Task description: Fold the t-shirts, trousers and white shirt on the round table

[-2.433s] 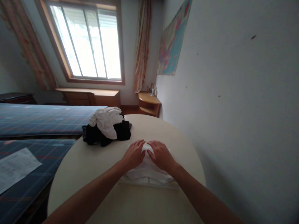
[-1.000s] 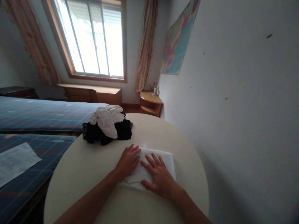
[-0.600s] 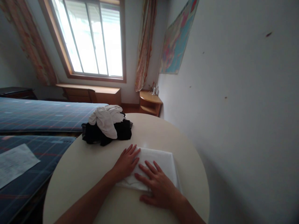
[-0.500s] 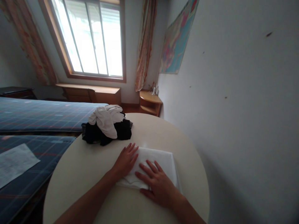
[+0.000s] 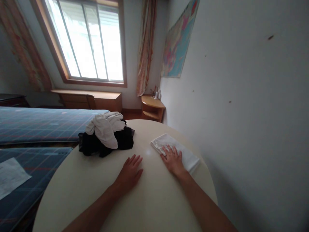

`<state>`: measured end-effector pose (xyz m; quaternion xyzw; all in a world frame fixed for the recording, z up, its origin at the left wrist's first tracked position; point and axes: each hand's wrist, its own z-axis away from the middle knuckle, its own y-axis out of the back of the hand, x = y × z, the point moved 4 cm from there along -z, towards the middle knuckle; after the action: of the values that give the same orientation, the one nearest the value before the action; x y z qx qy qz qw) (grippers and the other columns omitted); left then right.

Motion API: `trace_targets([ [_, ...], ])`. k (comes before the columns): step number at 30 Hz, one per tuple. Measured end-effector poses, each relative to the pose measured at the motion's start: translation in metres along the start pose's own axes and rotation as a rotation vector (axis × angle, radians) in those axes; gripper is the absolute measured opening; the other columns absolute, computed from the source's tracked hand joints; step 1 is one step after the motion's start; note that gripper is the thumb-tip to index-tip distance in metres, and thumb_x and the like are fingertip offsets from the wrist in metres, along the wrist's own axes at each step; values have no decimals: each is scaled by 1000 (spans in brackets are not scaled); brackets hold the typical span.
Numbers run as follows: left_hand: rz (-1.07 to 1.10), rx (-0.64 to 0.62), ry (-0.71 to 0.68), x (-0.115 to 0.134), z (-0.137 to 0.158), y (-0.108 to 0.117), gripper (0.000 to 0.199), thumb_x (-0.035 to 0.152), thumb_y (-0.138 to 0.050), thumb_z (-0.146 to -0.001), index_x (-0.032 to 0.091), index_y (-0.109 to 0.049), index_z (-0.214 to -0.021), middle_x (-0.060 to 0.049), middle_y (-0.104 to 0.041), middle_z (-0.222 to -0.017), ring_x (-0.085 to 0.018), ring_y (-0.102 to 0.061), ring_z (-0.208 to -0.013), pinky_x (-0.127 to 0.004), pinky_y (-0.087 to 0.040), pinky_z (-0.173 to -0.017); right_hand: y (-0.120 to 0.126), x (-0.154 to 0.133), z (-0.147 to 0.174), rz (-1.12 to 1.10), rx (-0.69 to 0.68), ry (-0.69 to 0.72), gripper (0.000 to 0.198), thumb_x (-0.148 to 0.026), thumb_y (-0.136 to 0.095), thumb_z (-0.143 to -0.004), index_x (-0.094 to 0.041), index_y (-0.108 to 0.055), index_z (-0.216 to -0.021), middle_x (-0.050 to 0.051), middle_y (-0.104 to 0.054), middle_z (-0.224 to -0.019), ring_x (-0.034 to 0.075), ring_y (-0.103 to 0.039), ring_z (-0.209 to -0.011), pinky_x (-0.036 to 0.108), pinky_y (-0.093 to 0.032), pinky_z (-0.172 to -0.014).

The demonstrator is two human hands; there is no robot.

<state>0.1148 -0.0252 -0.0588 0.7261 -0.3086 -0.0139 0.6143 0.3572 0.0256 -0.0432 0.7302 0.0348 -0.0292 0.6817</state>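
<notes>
A folded white cloth (image 5: 187,154), possibly a garment, lies flat near the right edge of the round cream table (image 5: 149,206). On its near left part rests my right hand (image 5: 173,159), open, palm down with fingers spread. My left hand (image 5: 130,170) is open too, low over or on the tabletop, with nothing in it and apart from the cloth. Beyond the left hand sits a rumpled heap of clothes: a white garment (image 5: 105,130) on top of black clothing (image 5: 125,138).
Two plaid mattresses (image 5: 48,125) stand left of the table, the nearer one with a sheet of paper (image 5: 13,175) on it. A white wall (image 5: 241,135) rises close by on the right. Ahead are a corner shelf (image 5: 152,101) and a desk (image 5: 106,95) under the window.
The folded white cloth has moved from the table's middle to the right and away, turned somewhat, with my right hand on it. My left hand has come off the cloth.
</notes>
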Motion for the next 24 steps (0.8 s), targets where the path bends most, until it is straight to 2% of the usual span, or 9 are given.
trace_targets([
  [5,-16,-42,-91,10,-1,1,51,24,-46,-93,21,-46,-144,-8,-45,-152,-24,-35,-144,-49,-24,-120,-2,30,-57,25,25,-216,57,-55,-26,-99,-35,-32,-153,5,-25,-162,38,-20,-145,67,-16,-109],
  [10,14,-60,-87,8,-1,1,49,23,-48,-92,23,-49,-141,-7,-46,-151,-24,-38,-142,-49,-28,-119,-6,50,-95,7,66,-309,58,-56,-28,-99,-34,-35,-152,6,-28,-160,40,-20,-143,69,-15,-108],
  [19,7,-53,-101,6,-1,1,47,23,-50,-91,24,-53,-138,-6,-46,-151,-25,-39,-142,-51,-31,-118,-7,64,-128,2,59,-360,60,-56,-27,-98,-32,-34,-152,8,-25,-160,41,-19,-142,70,-15,-107],
  [24,17,-60,-86,10,-3,6,46,22,-52,-89,24,-56,-134,-6,-48,-150,-26,-40,-140,-50,-33,-117,-5,59,-125,15,59,-283,63,-58,-24,-97,-31,-33,-153,8,-24,-161,41,-16,-143,69,-15,-108],
])
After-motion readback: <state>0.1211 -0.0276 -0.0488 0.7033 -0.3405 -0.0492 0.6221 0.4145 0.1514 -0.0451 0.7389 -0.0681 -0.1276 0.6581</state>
